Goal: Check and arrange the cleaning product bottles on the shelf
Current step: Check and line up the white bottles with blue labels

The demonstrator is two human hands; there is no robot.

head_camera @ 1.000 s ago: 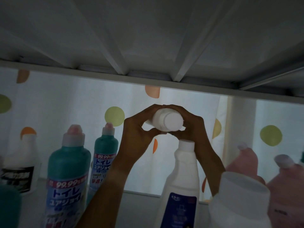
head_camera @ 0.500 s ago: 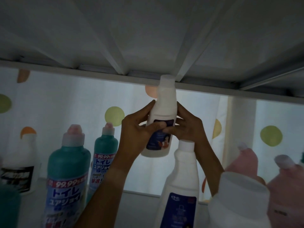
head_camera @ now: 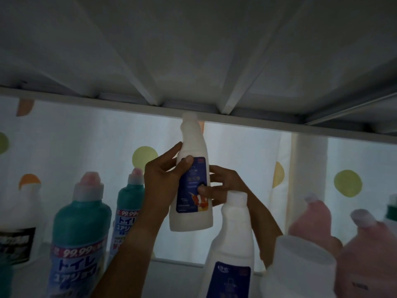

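White bottle (head_camera: 191, 179) had swung from lying cap-toward-camera a second before to upright, blue label facing the camera. Reads as the check step: label turned round for inspection, placing not yet done. It also sat a little higher than half a second earlier, cap just under the front rail of the upper shelf (head_camera: 257, 123); touching or not, I couldn't tell in that dim light.

Bottle was held in the air above the shelf floor, behind a second white bottle (head_camera: 233, 244), between the two teal bottles (head_camera: 80, 237) on the left and the pink bottles (head_camera: 318, 220) on the right.

Left hand (head_camera: 160, 181) gripped the bottle's left side, fingers wrapped behind, thumb pressed across the label's top corner. Right hand (head_camera: 223, 183) held the right side lower down, thumb on the label, fingers curled round the back. Both forearms reached up from below, wrists bent inward.

Next move probably needs a free slot; the gap behind the front bottle looked likeliest.
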